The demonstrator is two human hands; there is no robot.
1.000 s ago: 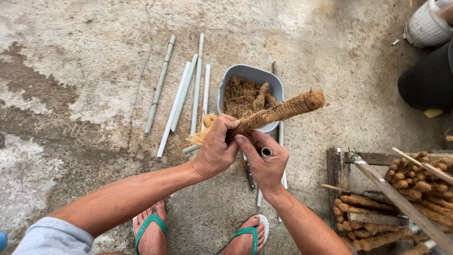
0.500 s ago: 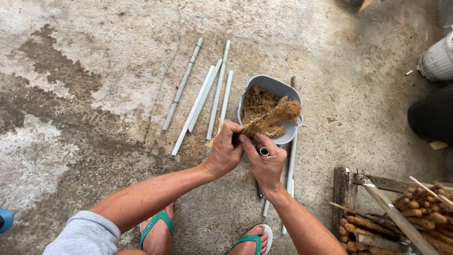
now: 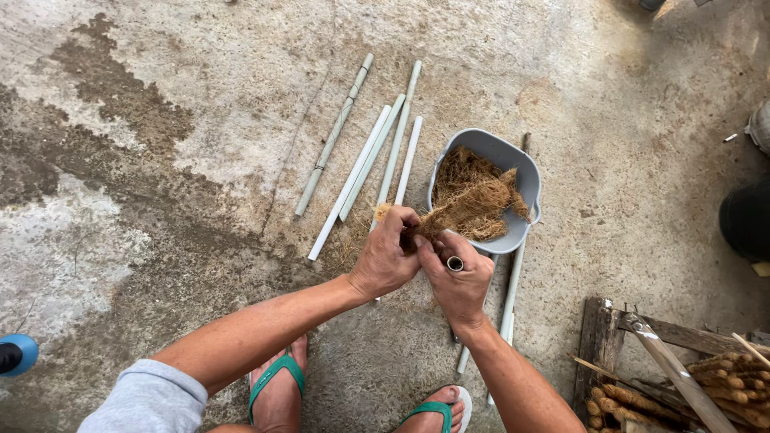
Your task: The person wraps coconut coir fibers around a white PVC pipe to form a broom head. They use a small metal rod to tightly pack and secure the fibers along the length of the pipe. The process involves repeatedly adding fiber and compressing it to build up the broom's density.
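My left hand (image 3: 387, 258) and my right hand (image 3: 459, 279) together grip the near end of a pole wrapped in brown coir fibre (image 3: 467, 210). Its far end points away from me, over a grey plastic basin (image 3: 525, 170) filled with loose brown fibre. A small grey tube end (image 3: 455, 263) shows between the fingers of my right hand. Frayed fibre sticks out past my left thumb.
Several pale plastic pipes (image 3: 353, 164) lie on the stained concrete floor left of the basin, and more (image 3: 510, 297) lie under my right hand. A wooden rack with fibre-wrapped poles (image 3: 714, 377) stands at the lower right. My feet wear green flip-flops (image 3: 275, 375). A blue object (image 3: 16, 354) sits at the left edge.
The wrapped pole has swung from pointing up and right to pointing away from me over the basin, so it looks shorter. The view has shifted left, sliding the rack and containers toward the right edge.
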